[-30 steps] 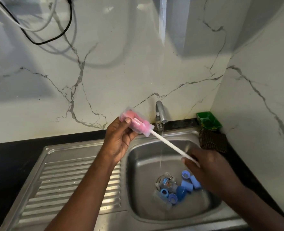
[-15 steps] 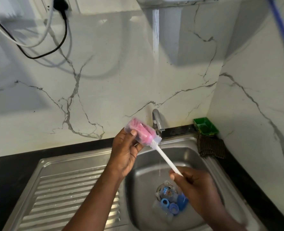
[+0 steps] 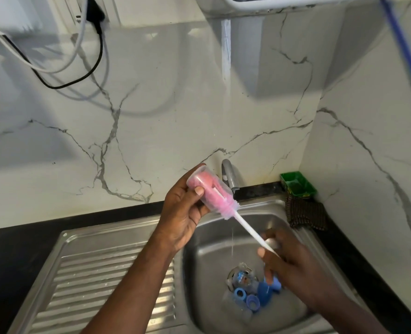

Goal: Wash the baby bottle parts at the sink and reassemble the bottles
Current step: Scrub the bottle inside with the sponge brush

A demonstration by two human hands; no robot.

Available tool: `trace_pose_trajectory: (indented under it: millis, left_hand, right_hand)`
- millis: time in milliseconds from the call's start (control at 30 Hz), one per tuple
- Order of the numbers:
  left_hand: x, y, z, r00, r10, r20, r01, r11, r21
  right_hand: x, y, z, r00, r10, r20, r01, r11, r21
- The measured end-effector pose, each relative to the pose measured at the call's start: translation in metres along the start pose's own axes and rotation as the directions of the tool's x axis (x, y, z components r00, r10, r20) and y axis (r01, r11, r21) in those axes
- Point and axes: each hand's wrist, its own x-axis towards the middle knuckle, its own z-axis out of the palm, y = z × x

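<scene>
My left hand (image 3: 182, 213) grips a clear baby bottle (image 3: 220, 202) tilted above the sink basin (image 3: 209, 256), mouth pointing down to the right. A pink sponge brush (image 3: 209, 189) fills the bottle, and its white handle (image 3: 250, 229) slants out toward my right hand (image 3: 286, 259), which holds the handle's end. A thin stream of water falls from the tap (image 3: 231, 175). At the drain lie a clear bottle (image 3: 244, 278) and several blue rings and caps (image 3: 252, 301), partly hidden by my right hand.
A ribbed steel draining board (image 3: 98, 283) lies left of the basin. A green tray (image 3: 297, 184) and a dark cloth (image 3: 305, 213) sit at the back right corner. Black counter (image 3: 19, 247) surrounds the sink. Cables (image 3: 79, 68) hang on the marble wall.
The brush has gone deeper into the bottle, and my right hand has slid up the handle toward it. The view has tilted upward, so hands and sink sit lower in frame.
</scene>
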Motion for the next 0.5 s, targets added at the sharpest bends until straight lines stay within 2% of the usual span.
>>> trace_pose_trajectory:
  millis: [33,67,100,133,200,267,333,400,467,500]
  left_hand:
    - [0.000,-0.001,-0.001,1.000,0.003,-0.004,-0.003,1.000,-0.012]
    - [0.001,-0.001,-0.002,1.000,0.003,-0.010,-0.003,1.000,-0.020]
    - [0.002,-0.001,-0.002,1.000,0.001,-0.016,-0.001,1.000,-0.021]
    - [0.002,-0.002,-0.001,1.000,-0.002,-0.018,0.002,1.000,-0.010]
    - [0.002,-0.002,0.001,1.000,-0.010,-0.020,0.011,1.000,0.028]
    - [0.002,-0.002,0.003,0.999,-0.016,-0.040,0.018,0.998,0.060]
    - [0.001,-0.003,0.004,0.999,0.002,-0.052,0.001,0.998,0.059]
    - [0.003,-0.005,0.006,0.998,0.034,-0.059,-0.031,0.998,0.047]
    - [0.003,-0.009,0.009,0.994,0.073,-0.079,-0.066,0.994,0.087]
    - [0.003,-0.012,0.010,0.990,0.099,-0.098,-0.088,0.990,0.115]
  right_hand:
    - [-0.001,0.001,0.000,0.997,0.059,0.050,-0.066,0.982,0.175]
    - [-0.001,0.001,0.000,0.996,0.053,0.069,-0.069,0.966,0.251]
    - [0.000,0.001,-0.002,0.999,0.025,0.047,-0.034,0.975,0.222]
    - [0.000,0.001,-0.005,1.000,-0.007,0.015,0.004,0.988,0.154]
    - [0.002,0.004,-0.014,0.991,-0.066,-0.114,0.055,0.994,-0.100]
    - [0.006,0.003,-0.020,0.962,-0.141,-0.235,0.046,0.929,-0.367]
    - [0.008,0.005,-0.019,0.958,-0.195,-0.208,0.050,0.832,-0.552]
    - [0.009,0.006,-0.010,0.990,-0.056,-0.130,-0.026,0.831,-0.556]
    - [0.009,0.007,0.001,0.990,0.128,-0.065,-0.144,0.902,-0.408]
    - [0.009,0.008,0.006,0.987,0.151,-0.056,-0.161,0.919,-0.361]
